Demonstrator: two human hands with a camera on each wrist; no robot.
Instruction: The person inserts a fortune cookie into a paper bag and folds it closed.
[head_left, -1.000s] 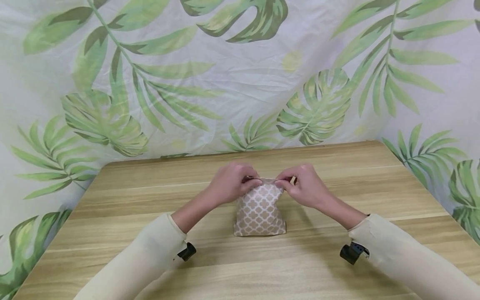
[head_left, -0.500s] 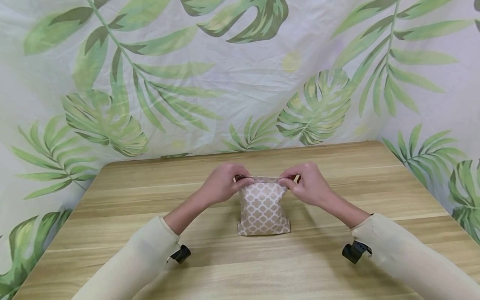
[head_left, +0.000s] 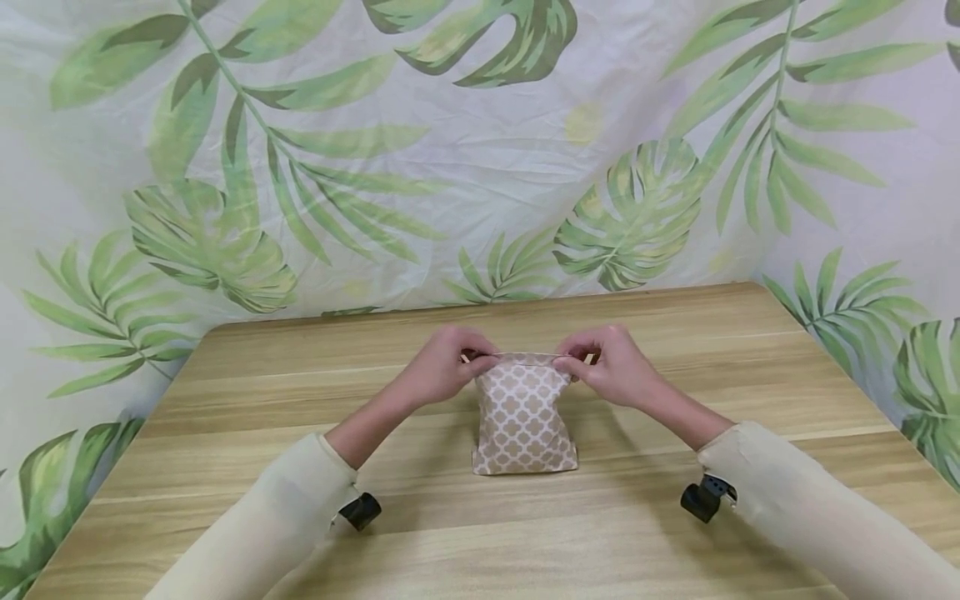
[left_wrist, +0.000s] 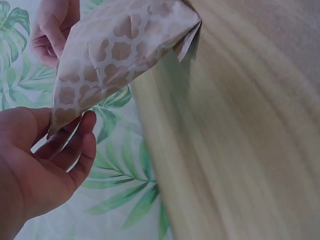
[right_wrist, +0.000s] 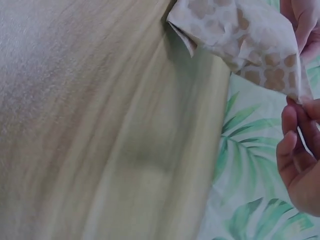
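Note:
A small tan paper bag with a white lattice pattern stands on the table, its filled-out body narrowing to a flat top edge. My left hand pinches the top left corner between thumb and fingers. At the opposite corner, my right hand has a similar pinch. Between them the top edge runs straight, with a narrow folded-looking strip along it. In the left wrist view the bag slants down to the left thumb and fingers. The right wrist view shows the bag's corner at the right fingertips. The bag's contents are hidden.
The wood-grain table reaches back to a leaf-printed cloth hanging behind it. Small black devices sit under both sleeves, the left device and the right device.
Both hands have spread apart along the bag's top, the left one moving further left. More of the top edge shows between them. The bag's base has shifted only slightly.

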